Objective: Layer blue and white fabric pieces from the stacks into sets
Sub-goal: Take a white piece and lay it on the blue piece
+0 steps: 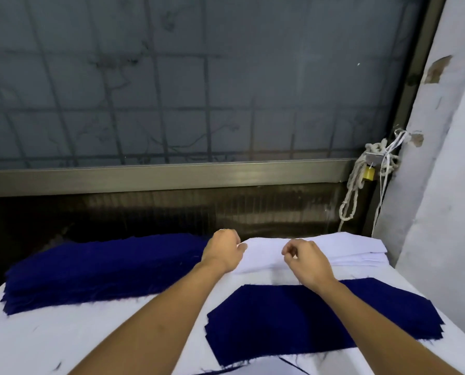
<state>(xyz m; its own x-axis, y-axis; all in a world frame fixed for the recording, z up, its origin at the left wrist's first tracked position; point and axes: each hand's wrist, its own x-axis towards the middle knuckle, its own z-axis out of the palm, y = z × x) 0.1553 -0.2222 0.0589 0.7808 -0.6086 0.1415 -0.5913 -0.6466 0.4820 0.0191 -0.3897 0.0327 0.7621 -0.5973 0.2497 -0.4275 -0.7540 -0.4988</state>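
Head view — forward, downward (close) over table [90, 336].

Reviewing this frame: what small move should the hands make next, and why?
Probably lift the top white piece off the white stack and draw it toward the near pile. Both the left hand and the right hand are curled at that piece's near edge, apparently pinching it, and the near pile shows blue on top, so white seems due next.
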